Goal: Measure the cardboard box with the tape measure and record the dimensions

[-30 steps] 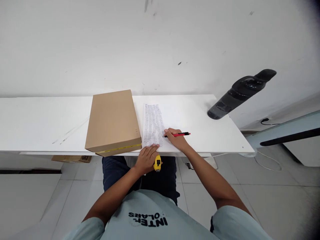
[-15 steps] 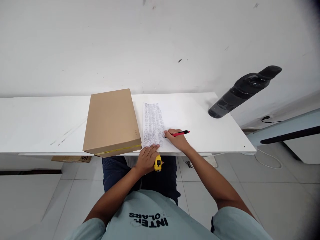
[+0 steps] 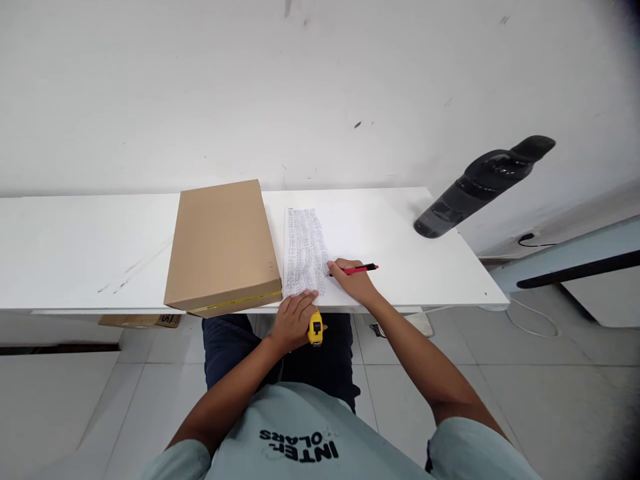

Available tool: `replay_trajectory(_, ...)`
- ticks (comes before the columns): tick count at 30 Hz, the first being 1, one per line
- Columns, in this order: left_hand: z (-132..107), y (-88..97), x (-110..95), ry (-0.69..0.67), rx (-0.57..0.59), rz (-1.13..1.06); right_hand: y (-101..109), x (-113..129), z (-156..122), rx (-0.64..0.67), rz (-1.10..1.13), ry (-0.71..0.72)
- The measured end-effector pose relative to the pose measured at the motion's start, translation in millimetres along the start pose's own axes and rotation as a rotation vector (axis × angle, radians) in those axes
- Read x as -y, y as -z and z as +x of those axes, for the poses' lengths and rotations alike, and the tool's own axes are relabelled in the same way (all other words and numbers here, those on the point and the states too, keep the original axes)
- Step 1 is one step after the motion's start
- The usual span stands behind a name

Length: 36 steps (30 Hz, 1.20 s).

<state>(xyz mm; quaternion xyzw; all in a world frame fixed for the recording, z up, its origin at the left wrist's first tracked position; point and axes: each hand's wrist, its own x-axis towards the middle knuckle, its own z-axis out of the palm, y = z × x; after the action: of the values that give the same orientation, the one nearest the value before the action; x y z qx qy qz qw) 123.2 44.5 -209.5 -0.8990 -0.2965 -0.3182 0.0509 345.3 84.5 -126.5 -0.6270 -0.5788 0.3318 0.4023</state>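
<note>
A sheet of paper (image 3: 304, 247), densely covered with handwriting, lies on the white table (image 3: 385, 227). Gripped in my right hand (image 3: 354, 281) is a red and black pen (image 3: 361, 269), its tip at the paper's right side. My left hand (image 3: 294, 325) rests at the table's front edge, fingers stretched onto the lower end of the sheet. Between its thumb and palm it keeps a yellow tape measure (image 3: 315, 329), just off the edge. Left of the paper is a closed cardboard box (image 3: 223, 243) with a strip of yellow tape along its front side.
A dark, glossy bottle-shaped object (image 3: 473, 190) stands near the table's right end. The wall (image 3: 300, 93) runs along the back. Below the table are another cardboard box (image 3: 140, 321) at left and a white cable (image 3: 535, 327) on the tiled floor at right.
The view has shifted slightly. Both hands stay in place, with the pen and the tape measure held as before.
</note>
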Motion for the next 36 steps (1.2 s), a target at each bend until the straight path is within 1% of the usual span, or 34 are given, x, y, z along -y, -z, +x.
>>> replay_trajectory(7,1.3,0.3,-0.7,-0.003,-0.009,0.011,-0.1,-1.4,-0.9,-0.015,-0.007,-0.002)
replay_trajectory(16,0.4,1.1,-0.5,0.010,0.027,0.011,0.3,-1.2,-0.4,-0.003,0.004,-0.003)
replay_trajectory(26,2.7,3.3,-2.0,-0.010,-0.014,0.027,-1.6,-3.6,-0.5,-0.061,0.017,-0.022)
replay_trajectory(31,4.1,3.4,-2.4,-0.024,-0.061,0.030,-1.2,-4.1,0.0,-0.040,0.030,-0.018)
replay_trajectory(36,5.3,3.5,-2.0,-0.031,-0.078,0.035,-1.4,-4.1,-0.2,-0.068,0.037,-0.015)
